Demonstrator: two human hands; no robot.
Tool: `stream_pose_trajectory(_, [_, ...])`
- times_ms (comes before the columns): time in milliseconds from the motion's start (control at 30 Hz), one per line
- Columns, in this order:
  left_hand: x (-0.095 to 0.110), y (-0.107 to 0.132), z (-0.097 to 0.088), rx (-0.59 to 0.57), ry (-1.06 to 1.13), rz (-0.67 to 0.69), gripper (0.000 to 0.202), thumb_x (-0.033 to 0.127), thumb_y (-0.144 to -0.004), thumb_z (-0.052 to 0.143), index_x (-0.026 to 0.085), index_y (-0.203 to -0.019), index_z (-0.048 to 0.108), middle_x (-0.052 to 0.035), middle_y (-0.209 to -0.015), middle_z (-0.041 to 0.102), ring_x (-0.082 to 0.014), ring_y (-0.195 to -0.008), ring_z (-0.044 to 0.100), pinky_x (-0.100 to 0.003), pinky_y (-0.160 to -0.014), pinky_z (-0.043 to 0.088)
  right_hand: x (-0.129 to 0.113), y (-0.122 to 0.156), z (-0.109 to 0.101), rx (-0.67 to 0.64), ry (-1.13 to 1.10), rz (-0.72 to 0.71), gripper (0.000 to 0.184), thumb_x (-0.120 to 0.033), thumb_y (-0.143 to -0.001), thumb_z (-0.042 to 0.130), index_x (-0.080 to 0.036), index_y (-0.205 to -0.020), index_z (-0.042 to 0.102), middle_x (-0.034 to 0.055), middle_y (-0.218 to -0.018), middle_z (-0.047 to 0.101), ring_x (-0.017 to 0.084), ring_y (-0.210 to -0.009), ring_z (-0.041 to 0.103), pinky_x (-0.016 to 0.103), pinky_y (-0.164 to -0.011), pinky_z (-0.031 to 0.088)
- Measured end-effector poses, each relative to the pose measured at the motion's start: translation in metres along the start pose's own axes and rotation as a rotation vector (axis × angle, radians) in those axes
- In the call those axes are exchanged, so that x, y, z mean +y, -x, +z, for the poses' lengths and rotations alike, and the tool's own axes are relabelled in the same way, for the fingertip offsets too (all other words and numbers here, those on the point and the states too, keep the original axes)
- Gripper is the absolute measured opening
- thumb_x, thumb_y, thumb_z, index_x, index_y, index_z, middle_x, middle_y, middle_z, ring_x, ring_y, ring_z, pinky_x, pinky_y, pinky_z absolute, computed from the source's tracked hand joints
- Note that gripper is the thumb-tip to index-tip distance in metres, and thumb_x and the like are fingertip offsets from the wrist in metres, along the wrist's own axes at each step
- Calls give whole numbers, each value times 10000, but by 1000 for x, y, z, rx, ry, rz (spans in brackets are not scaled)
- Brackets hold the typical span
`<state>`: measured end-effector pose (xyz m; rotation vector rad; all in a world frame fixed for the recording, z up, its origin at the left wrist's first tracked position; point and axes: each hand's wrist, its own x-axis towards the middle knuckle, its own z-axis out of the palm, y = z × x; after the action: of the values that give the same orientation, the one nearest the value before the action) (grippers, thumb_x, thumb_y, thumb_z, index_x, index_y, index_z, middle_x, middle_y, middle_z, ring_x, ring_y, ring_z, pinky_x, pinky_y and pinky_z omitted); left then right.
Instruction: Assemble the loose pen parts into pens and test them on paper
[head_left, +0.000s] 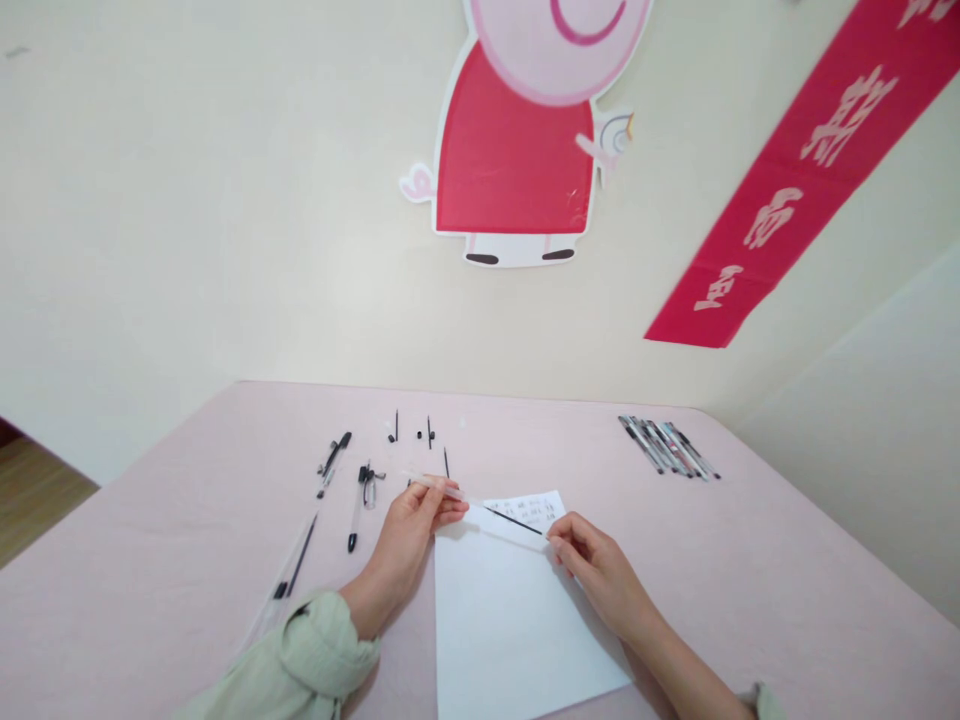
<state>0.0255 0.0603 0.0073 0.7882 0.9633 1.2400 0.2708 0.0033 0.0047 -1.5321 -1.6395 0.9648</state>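
Observation:
My left hand (pixel 412 525) is pinched on a clear pen barrel (pixel 435 486) held just above the table. My right hand (pixel 592 560) pinches the end of a thin black ink refill (pixel 514 520), whose other end points into the barrel's open end. Both hands hover over a white sheet of paper (pixel 510 620) with a few scribbled marks near its far edge. Loose pen parts lie left of my left hand: a capped pen (pixel 334 458), a pen with its cap beside it (pixel 356 515), and a clear barrel with a refill (pixel 289 575).
A row of several assembled pens (pixel 667 446) lies at the far right of the pink table (pixel 787 560). Small black tips and caps (pixel 420 432) are scattered near the far edge. A cartoon pig cutout (pixel 525 130) and a red banner (pixel 810 160) hang on the wall.

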Motion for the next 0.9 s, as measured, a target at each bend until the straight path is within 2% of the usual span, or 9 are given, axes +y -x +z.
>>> stream_pose_trajectory(267, [-2, 0, -1, -57, -28, -32, 429, 526, -713, 729, 119, -835, 673, -57, -770, 703, -147, -713, 670, -265, -728, 542, -3, 0, 4, -1, 2, -8, 154, -313, -880, 480, -206, -793, 551, -21, -672, 526, 148, -626, 485, 262, -612, 375])
stream_pose_trajectory(433, [-4, 0, -2, -123, 3, -81, 391, 487, -765, 707, 125, -910, 688, -73, -847, 717, -149, -779, 676, -254, -761, 533, -10, -3, 8, -5, -25, -14, 163, -312, -881, 468, -200, -794, 548, -23, -656, 518, 137, -596, 467, 254, -580, 369])
stream_pose_trajectory(633, [-5, 0, -3, -147, 84, -112, 357, 456, -772, 716, 131, -922, 706, -92, -942, 724, -157, -832, 677, -268, -827, 524, -15, -10, 5, 26, -17, -15, 166, -317, -865, 476, -199, -778, 555, -22, -640, 511, 132, -575, 456, 243, -541, 358])
stream_pose_trajectory(800, [-5, 2, -1, -154, 45, -124, 336, 439, -792, 699, 127, -916, 718, -105, -961, 719, -152, -840, 669, -238, -788, 527, -21, -12, 5, -15, 16, -62, 165, -319, -876, 483, -207, -803, 579, -24, -656, 531, 130, -581, 475, 240, -558, 361])
stream_pose_trajectory(900, [-4, 3, 0, -170, -16, -122, 367, 458, -774, 707, 119, -916, 727, -110, -916, 723, -165, -824, 668, -256, -781, 531, -28, -17, 10, -37, 49, -88, 152, -305, -879, 489, -210, -815, 590, -24, -651, 548, 135, -594, 484, 240, -571, 353])
